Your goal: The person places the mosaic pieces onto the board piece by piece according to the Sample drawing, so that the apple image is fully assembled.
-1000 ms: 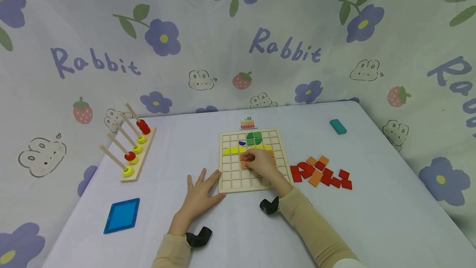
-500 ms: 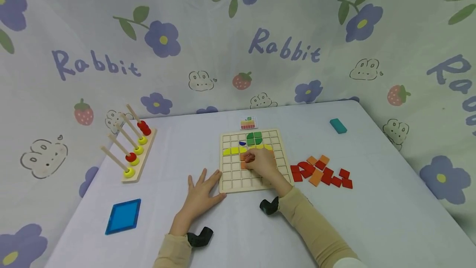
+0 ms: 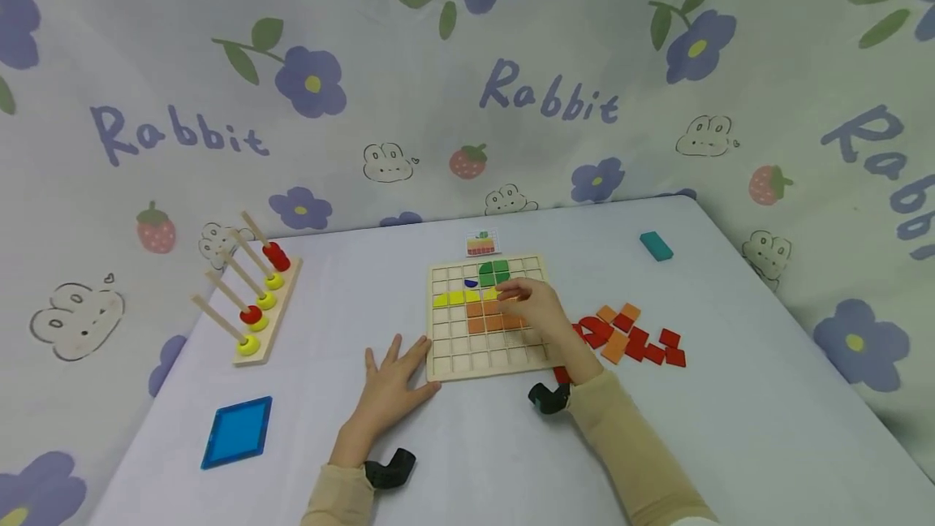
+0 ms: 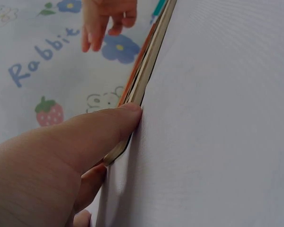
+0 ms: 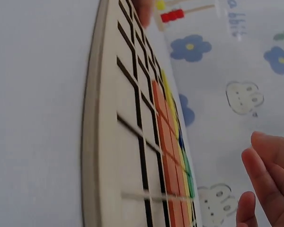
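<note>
A wooden grid board point(image 3: 460, 365) lies in the middle of the table. Set in its squares are green tiles point(image 3: 493, 272), a small blue piece point(image 3: 471, 283), a row of yellow tiles point(image 3: 456, 298) and orange tiles point(image 3: 485, 316) below. At the board's lower left corner my left hand point(image 3: 390, 386) lies with spread fingers; in the left wrist view its thumb point(image 4: 99, 130) touches the board's edge. Above the board's right half hovers my right hand point(image 3: 539, 308), fingers loosely bent and nothing visible in them, hiding some tiles. The right wrist view shows those fingers point(image 5: 272, 175) apart from the board.
Loose red tiles point(image 3: 637, 339) and orange tiles point(image 3: 615, 346) lie right of the board, partly behind the right forearm. A picture card point(image 3: 482, 243) sits behind it. Farther out are a teal block point(image 3: 656, 246), a bead stand point(image 3: 273, 329) and a blue square frame point(image 3: 237, 433).
My right hand has lifted off the orange tiles and moved up and to the right, uncovering the orange rows. The left hand has stayed at the board's corner. The head view has shifted slightly.
</note>
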A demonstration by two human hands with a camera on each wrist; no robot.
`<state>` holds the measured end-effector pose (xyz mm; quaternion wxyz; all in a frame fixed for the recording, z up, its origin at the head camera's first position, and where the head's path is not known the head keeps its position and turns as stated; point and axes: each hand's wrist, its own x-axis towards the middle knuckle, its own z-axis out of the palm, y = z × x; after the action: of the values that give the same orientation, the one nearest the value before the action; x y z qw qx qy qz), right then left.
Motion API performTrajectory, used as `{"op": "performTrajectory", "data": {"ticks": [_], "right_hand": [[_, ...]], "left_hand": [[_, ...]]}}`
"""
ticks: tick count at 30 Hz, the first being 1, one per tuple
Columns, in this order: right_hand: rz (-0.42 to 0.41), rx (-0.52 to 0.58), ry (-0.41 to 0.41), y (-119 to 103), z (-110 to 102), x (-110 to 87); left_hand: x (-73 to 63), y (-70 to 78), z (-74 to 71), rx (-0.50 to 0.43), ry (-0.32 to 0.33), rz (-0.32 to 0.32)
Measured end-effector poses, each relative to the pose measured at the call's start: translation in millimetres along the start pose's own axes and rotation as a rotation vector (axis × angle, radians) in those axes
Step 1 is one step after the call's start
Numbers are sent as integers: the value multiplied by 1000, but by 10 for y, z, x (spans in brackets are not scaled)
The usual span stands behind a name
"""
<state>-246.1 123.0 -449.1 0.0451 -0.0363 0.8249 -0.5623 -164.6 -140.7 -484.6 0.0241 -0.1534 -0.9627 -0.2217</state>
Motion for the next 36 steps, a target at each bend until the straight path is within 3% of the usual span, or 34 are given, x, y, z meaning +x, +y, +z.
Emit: {"op": "performTrajectory", "data": {"ticks": [8,13,17,27,36], "right_hand": [[142,12,94,249,-753,-206],[177,-78,182,509,-1158,-341],[216,-166,199,644,-1362,-461],[332,-253,172,637,-1443,-561],[219,-246,187,695,-1434,-536]], "left_hand": [[-10,-17,-21,-5,-11,-3],[-7,-43,-25,-4,-12,-10],[-6,-45,-16,-18,-18,-7],[-9,-6,-24,-26,-19,-6],[-10,-10,-10,-18,-24,-9]]}}
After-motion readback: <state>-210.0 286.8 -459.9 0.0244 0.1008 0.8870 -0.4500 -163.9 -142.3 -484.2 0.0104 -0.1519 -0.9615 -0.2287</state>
